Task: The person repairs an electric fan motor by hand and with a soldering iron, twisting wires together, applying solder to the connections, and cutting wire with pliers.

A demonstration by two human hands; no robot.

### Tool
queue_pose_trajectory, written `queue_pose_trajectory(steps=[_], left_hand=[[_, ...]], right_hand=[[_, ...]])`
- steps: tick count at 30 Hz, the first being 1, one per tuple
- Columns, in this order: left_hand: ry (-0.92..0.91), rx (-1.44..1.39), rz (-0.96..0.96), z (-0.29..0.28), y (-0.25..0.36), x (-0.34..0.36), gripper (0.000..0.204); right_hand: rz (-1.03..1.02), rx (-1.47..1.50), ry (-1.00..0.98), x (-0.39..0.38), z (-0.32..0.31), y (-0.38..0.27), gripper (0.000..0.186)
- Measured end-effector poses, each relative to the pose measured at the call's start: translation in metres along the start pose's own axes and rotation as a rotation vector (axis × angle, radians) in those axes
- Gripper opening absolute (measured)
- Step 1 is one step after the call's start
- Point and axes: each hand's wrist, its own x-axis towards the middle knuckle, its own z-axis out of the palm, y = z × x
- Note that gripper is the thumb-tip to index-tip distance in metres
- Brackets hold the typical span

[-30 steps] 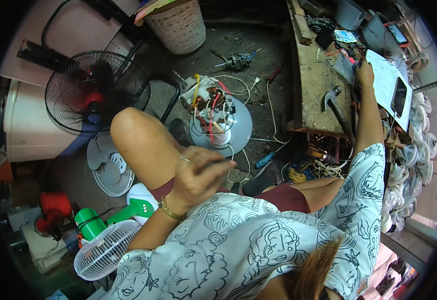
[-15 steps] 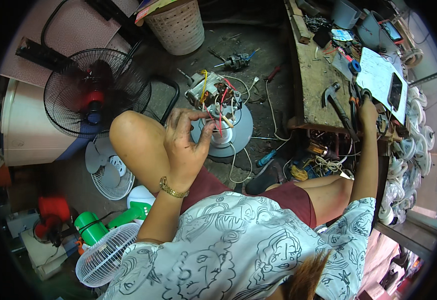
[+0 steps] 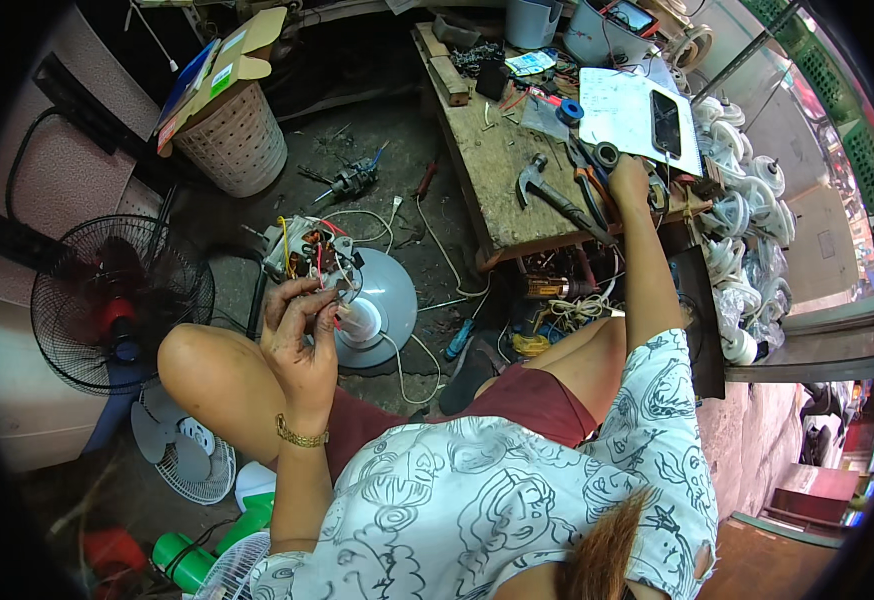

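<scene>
A fan motor (image 3: 307, 250) with copper windings and red, yellow and white wires sits on a round grey-white fan base (image 3: 392, 300) on the floor. My left hand (image 3: 300, 325) is at its near side, thumb and index finger pinched on a thin wire. Over the bench, my right hand (image 3: 629, 182) is curled, its fingertips mostly hidden. Right at those fingers is a black ring-shaped roll (image 3: 606, 154). Beside them lie orange-and-black pliers (image 3: 585, 178) and a claw hammer (image 3: 557, 200).
The wooden bench (image 3: 487, 160) also carries a phone (image 3: 665, 124) on a white sheet and blue tape (image 3: 569, 111). White plastic fan parts (image 3: 747, 220) are heaped at right. A black fan (image 3: 117, 300) stands left; a screwdriver (image 3: 459, 340) and another motor (image 3: 355, 178) are on the floor.
The view has swung right, so everything sits further left. My left hand remains at the motor's wires, and my right hand remains by the pliers and black roll.
</scene>
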Motion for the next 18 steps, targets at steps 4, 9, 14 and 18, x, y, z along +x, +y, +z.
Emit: queue_pose_trajectory(steps=[4,9,14,18], left_hand=[[0.007,-0.132,-0.068,0.007,-0.014,-0.009,0.008],[0.009,-0.586,-0.3,0.018,-0.019,-0.015,0.006],[-0.045,-0.544,-0.338,0.013,-0.02,-0.014,0.005],[-0.083,-0.437,-0.274,0.014,-0.015,-0.012,0.007]], right_hand=[[0.04,-0.06,-0.272,0.0,-0.012,-0.012,0.026],[0.002,-0.063,-0.195,-0.023,-0.019,-0.02,0.038],[-0.107,-0.015,0.068,-0.048,-0.01,-0.02,0.03],[-0.153,-0.028,-0.021,-0.035,-0.006,-0.008,0.027]])
